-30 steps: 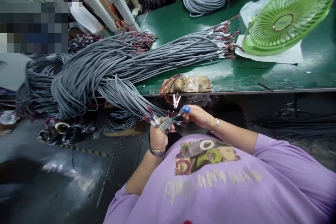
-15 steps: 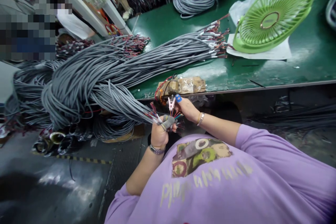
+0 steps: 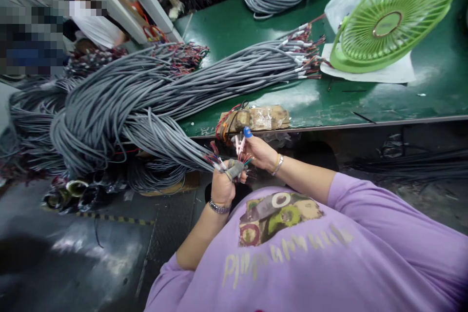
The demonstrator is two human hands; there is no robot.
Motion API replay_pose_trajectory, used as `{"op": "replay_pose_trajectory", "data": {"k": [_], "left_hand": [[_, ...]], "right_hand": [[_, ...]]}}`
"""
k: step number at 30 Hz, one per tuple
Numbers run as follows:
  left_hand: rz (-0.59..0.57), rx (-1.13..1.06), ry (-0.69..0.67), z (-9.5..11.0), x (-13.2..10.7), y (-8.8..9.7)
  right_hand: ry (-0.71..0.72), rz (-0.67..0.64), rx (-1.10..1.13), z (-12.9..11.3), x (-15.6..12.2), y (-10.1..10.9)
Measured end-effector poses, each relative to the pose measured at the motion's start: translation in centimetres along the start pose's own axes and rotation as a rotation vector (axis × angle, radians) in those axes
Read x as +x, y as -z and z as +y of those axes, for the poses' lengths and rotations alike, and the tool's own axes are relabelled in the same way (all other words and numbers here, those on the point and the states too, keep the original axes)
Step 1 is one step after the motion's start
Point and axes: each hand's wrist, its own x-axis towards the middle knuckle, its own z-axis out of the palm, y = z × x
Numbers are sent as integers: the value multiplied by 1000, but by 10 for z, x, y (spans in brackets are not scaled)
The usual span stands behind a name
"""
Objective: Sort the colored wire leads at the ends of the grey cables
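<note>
Left of the pale pink plastic clip (image 3: 239,149): long bundle of slender grey sheathed cables (image 3: 171,136), its ends grasped by the person's left hand (image 3: 223,187), below the clip. Fine multicoloured wires (image 3: 248,161) splay below it. Right hand (image 3: 261,152), one digit blue-tipped, just right of the clip; grip cannot be told. Round light-green plastic fan (image 3: 388,24) well right.

The left forearm (image 3: 199,234) comes up from the purple sleeve (image 3: 170,278) towards the middle, with a metal band (image 3: 219,208) around the wrist, and the left hand (image 3: 224,186) is closed, a grey covering (image 3: 234,170) on one of its digits. The right forearm (image 3: 307,174) extends inward from the other side, also banded at the wrist, so the right hand (image 3: 260,151) is just beside the left and slightly farther forward. One of its digits, which wears a blue covering (image 3: 247,132), points away from the body, while the other fingers are partly bent.
</note>
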Motion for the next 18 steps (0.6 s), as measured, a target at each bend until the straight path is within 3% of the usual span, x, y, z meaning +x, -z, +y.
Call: {"op": "replay_pose_trajectory", "data": {"k": [4,12,18], "left_hand": [[7,-1,-6,0,-1,2],[-5,-8,-8,-1,0,4],[-3,-13,-11,0,0,3]], "right_hand": [[-9,-22,-47,0,-7,0],[157,-49,-204,3,-13,1],[132,-22,-196,5,-9,1]]}}
